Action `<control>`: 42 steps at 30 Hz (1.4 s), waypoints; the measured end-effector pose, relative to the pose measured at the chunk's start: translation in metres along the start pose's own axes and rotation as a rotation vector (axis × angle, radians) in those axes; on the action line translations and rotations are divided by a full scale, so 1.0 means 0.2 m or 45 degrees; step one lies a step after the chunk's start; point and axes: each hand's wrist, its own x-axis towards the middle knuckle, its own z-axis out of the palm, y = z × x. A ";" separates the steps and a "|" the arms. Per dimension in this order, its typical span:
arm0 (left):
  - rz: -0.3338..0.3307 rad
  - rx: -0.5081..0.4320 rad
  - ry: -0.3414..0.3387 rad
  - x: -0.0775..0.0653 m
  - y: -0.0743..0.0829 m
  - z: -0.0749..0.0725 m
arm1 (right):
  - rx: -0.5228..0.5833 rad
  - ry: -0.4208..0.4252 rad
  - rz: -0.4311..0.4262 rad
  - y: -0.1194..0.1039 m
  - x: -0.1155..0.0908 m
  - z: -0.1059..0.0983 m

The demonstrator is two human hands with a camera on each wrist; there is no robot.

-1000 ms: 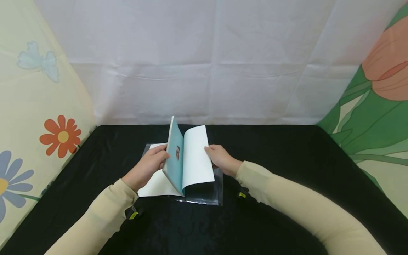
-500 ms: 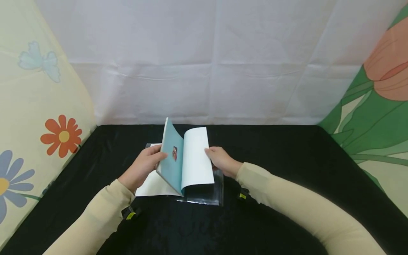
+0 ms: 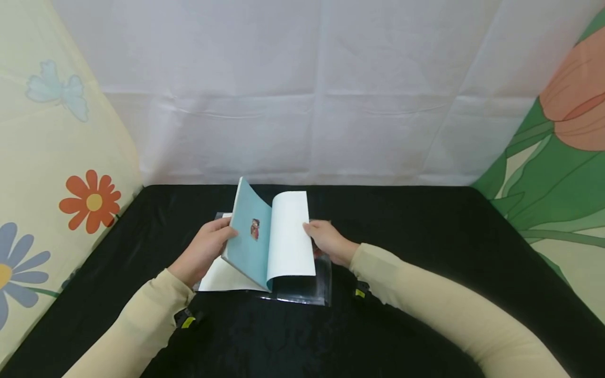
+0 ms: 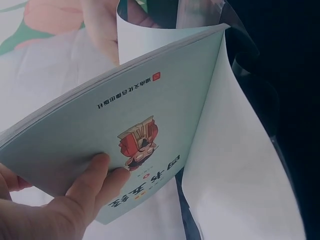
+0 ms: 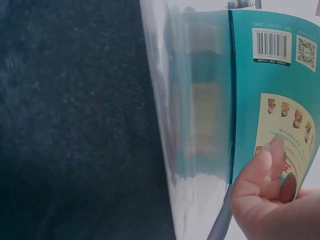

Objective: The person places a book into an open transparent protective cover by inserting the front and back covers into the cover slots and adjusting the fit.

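A book (image 3: 249, 247) stands partly raised over the table, its pale blue page with a small cartoon figure facing right. My left hand (image 3: 205, 247) grips the page block at its outer edge; fingers also lie across the printed page in the left wrist view. Between thumb and fingers, my right hand (image 3: 331, 241) pinches the edge of the back cover (image 3: 290, 236), white inside. Its teal outside with a barcode (image 5: 271, 45) shows in the right wrist view. Under the book lies a clear plastic book cover (image 3: 323, 283). The other white cover flap (image 3: 229, 277) lies at the left.
A black cloth (image 3: 425, 226) covers the table. Behind it hangs a white sheet (image 3: 378, 131). Flower-printed curtains (image 3: 94, 147) flank the table on both sides.
My left hand has moved left and slightly down with the page block, tilting it further over and widening the gap to the back cover. My right hand has shifted only slightly downward.
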 end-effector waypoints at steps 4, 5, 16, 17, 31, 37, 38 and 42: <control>0.007 0.012 -0.017 0.00 -0.02 -0.01 | 0.005 -0.006 0.015 0.02 0.00 0.00; 0.008 0.019 -0.022 0.00 -0.02 -0.02 | 0.008 -0.007 0.022 0.03 0.00 0.00; -0.022 0.090 -0.013 0.00 -0.05 -0.06 | 0.050 -0.039 0.069 0.07 -0.01 -0.01; -0.025 0.089 -0.008 0.00 -0.05 -0.06 | 0.053 -0.039 0.073 0.07 -0.01 -0.01; -0.014 0.130 -0.007 0.00 -0.10 -0.11 | 0.037 -0.017 0.117 0.10 -0.01 -0.02; -0.054 0.152 0.015 0.00 -0.12 -0.14 | 0.025 -0.029 0.118 0.10 -0.02 -0.02; -0.063 0.158 0.024 0.00 -0.12 -0.14 | 0.020 -0.030 0.117 0.10 -0.02 -0.02; -0.089 0.172 0.080 0.00 -0.14 -0.15 | 0.006 -0.029 0.112 0.09 -0.02 -0.01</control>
